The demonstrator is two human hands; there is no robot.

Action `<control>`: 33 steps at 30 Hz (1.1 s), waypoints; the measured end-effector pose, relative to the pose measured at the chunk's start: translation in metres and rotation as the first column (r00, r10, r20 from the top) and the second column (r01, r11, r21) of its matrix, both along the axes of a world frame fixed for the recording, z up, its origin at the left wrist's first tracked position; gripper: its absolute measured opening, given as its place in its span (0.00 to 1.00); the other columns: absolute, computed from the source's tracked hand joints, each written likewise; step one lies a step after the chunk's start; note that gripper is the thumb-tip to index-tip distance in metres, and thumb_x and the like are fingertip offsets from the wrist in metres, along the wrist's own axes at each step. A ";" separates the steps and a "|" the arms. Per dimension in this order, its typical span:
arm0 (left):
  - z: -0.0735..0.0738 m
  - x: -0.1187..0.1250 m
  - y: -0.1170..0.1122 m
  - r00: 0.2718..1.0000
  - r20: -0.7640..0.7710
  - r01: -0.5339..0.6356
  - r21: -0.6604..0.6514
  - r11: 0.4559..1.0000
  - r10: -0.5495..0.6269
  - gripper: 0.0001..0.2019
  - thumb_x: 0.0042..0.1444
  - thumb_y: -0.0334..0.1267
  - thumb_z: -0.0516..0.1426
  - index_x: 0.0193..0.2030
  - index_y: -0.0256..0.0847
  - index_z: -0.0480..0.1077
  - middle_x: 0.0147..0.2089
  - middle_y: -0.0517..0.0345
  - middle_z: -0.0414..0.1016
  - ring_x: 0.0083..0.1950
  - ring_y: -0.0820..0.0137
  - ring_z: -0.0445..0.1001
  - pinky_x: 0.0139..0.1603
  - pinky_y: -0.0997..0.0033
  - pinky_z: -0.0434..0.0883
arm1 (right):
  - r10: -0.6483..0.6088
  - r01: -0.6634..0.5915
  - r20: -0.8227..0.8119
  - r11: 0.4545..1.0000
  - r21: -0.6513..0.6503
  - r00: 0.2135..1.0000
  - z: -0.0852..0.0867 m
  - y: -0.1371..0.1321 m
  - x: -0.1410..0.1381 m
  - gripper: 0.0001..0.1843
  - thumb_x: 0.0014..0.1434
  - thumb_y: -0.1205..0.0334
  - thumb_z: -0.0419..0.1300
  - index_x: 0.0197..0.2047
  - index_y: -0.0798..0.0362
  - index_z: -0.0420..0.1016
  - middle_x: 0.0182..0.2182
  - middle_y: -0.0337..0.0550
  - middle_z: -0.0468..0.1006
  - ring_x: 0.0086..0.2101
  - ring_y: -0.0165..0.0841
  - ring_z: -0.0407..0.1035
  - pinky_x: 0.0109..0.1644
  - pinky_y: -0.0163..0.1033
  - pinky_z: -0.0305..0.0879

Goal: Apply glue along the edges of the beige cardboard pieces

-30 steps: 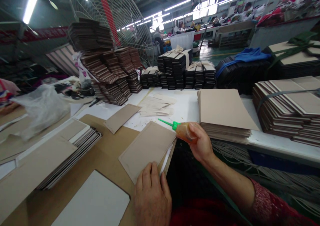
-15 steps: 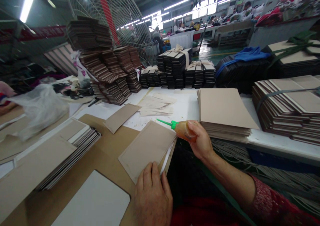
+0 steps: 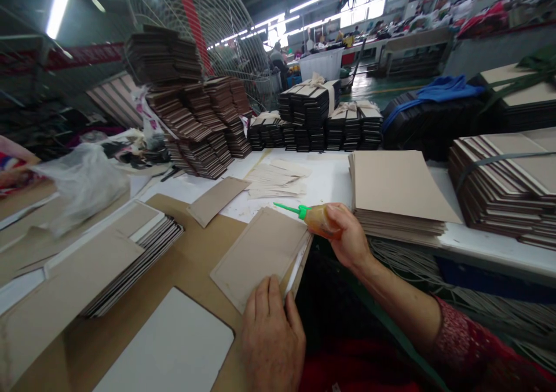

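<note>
My right hand (image 3: 347, 235) is closed round a small glue bottle (image 3: 315, 219) of amber liquid with a green nozzle that points left over the table. Its tip hangs just above the far corner of a brown cardboard sheet (image 3: 256, 253) lying at the table's near edge. My left hand (image 3: 271, 337) lies flat with fingers together, pressing down the near corner of that sheet. A white edge shows under the sheet's right side.
A stack of plain brown boards (image 3: 397, 192) sits right of the bottle. Strapped bundles (image 3: 508, 183) lie far right, dark stacks (image 3: 195, 125) at the back. A white panel (image 3: 174, 345) and a fanned pile (image 3: 125, 253) lie left, thin strips (image 3: 278, 180) in the middle.
The hands, bottle and sheet keep nearly the same pose. Only the view has shifted slightly, so everything sits a little further right in the picture.
</note>
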State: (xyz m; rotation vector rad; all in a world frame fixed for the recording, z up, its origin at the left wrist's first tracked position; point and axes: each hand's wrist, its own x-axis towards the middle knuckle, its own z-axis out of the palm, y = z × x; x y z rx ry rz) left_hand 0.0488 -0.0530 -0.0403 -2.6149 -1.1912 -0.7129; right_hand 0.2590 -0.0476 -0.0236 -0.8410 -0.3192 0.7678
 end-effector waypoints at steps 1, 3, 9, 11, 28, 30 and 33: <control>0.000 0.000 0.000 1.000 -0.005 -0.001 -0.006 1.000 0.001 0.16 0.60 0.32 0.55 0.54 0.31 0.66 0.50 0.45 0.72 0.52 0.57 0.69 0.52 0.57 0.69 | 0.003 -0.003 0.001 1.000 -0.005 1.000 0.001 0.000 0.001 0.14 0.48 0.52 0.69 0.31 0.49 0.71 0.30 0.38 0.72 0.33 0.38 0.67 0.36 0.44 0.67; 0.000 0.000 -0.001 1.000 -0.013 -0.006 -0.015 1.000 0.006 0.16 0.60 0.32 0.55 0.54 0.30 0.66 0.50 0.45 0.72 0.51 0.57 0.69 0.52 0.57 0.69 | 0.008 -0.008 0.004 1.000 -0.012 1.000 0.002 0.000 0.002 0.14 0.47 0.53 0.70 0.31 0.49 0.72 0.30 0.38 0.72 0.32 0.37 0.66 0.35 0.42 0.66; -0.003 -0.001 0.000 1.000 -0.009 0.001 -0.007 1.000 -0.002 0.15 0.61 0.32 0.54 0.54 0.30 0.66 0.49 0.44 0.72 0.52 0.56 0.69 0.52 0.56 0.68 | -0.015 0.015 0.019 1.000 0.000 1.000 0.003 0.005 0.002 0.15 0.45 0.52 0.71 0.31 0.50 0.73 0.29 0.38 0.72 0.30 0.35 0.65 0.33 0.40 0.63; -0.003 0.000 0.000 1.000 -0.009 0.005 -0.003 1.000 -0.005 0.14 0.61 0.32 0.54 0.53 0.30 0.66 0.49 0.44 0.72 0.52 0.56 0.68 0.52 0.56 0.68 | -0.026 0.025 0.019 1.000 0.010 0.999 0.002 0.007 0.001 0.15 0.45 0.52 0.71 0.30 0.50 0.73 0.28 0.37 0.72 0.30 0.34 0.64 0.32 0.39 0.63; 0.023 0.018 0.008 0.981 -0.119 -0.162 -0.097 0.982 0.150 0.17 0.65 0.35 0.49 0.56 0.29 0.67 0.43 0.45 0.73 0.45 0.57 0.70 0.45 0.56 0.70 | 0.042 -0.039 -0.077 0.998 0.046 0.996 0.002 0.020 0.003 0.15 0.44 0.50 0.71 0.31 0.48 0.75 0.33 0.41 0.75 0.36 0.42 0.69 0.41 0.51 0.73; 0.028 0.027 0.009 0.970 -0.128 -0.224 -0.164 0.961 0.205 0.15 0.65 0.35 0.48 0.51 0.31 0.71 0.42 0.43 0.73 0.45 0.55 0.71 0.44 0.53 0.70 | 0.054 -0.050 -0.105 0.998 0.045 0.993 0.004 0.019 0.004 0.15 0.41 0.51 0.72 0.30 0.48 0.77 0.33 0.43 0.76 0.35 0.42 0.70 0.41 0.48 0.73; 0.029 0.041 0.017 0.949 -0.124 -0.314 -0.286 0.905 0.290 0.13 0.62 0.35 0.51 0.47 0.35 0.74 0.43 0.40 0.74 0.47 0.51 0.72 0.44 0.48 0.71 | 0.081 -0.075 -0.177 0.996 0.041 0.981 -0.004 0.026 0.014 0.16 0.36 0.54 0.71 0.32 0.46 0.81 0.41 0.48 0.77 0.40 0.44 0.72 0.47 0.48 0.71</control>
